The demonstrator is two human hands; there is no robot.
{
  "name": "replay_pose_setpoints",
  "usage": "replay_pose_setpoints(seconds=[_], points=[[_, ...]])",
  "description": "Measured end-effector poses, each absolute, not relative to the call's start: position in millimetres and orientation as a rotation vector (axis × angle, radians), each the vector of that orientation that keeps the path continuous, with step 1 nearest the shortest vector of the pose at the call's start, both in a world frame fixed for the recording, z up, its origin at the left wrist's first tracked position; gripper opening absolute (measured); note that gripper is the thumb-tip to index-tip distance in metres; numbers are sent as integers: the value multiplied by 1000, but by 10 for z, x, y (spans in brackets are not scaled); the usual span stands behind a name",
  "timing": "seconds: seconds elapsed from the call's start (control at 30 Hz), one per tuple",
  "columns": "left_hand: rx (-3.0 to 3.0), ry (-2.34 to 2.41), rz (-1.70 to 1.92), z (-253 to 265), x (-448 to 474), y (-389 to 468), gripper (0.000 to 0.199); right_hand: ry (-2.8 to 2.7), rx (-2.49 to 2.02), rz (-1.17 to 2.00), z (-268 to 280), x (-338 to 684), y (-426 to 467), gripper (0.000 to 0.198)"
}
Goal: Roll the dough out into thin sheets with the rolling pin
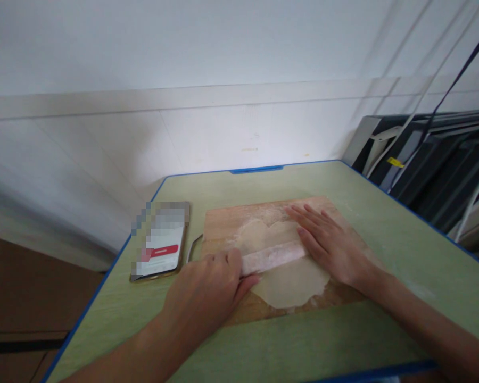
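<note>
A flour-dusted rolling pin [271, 259] lies across a thin, flattened sheet of dough [291, 287] on a wooden board [219, 226]. My left hand [211, 279] is closed around the pin's left end, its thumb stretched along the near side. At the other end, my right hand [329, 244] rests with fingers extended and slightly apart, pointing to the far left. Its palm side faces down and covers the pin's right end, so the contact there is hidden. The dough shows on both sides of the pin, with an uneven edge and loose flour around it.
The board sits on a pale green table [115, 330] with a blue rim. Left of it lies a phone [165, 239] with a lit screen, near a thin curved strip [192, 247] at the board's edge. Dark flat panels [435, 159] and cables stand at the right, beside a white wall [223, 127].
</note>
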State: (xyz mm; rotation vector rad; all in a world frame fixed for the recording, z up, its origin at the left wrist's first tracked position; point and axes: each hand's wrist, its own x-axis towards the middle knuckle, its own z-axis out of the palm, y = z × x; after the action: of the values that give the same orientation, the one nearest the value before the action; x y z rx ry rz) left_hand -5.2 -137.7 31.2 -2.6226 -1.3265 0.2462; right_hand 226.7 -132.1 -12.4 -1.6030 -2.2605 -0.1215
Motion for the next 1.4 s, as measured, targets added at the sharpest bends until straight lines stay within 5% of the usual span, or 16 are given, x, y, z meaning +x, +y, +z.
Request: replay_pose_setpoints(seconds=[0.7,1.4], points=[[-2651,-1466,197,345,-98,-1264,32,-2372,-1879,56,-83,2090,-211,57],[-2644,-1358,235,310,-63,-1387,34,-2295,-1586,-243,-82,2230,-1267,48]])
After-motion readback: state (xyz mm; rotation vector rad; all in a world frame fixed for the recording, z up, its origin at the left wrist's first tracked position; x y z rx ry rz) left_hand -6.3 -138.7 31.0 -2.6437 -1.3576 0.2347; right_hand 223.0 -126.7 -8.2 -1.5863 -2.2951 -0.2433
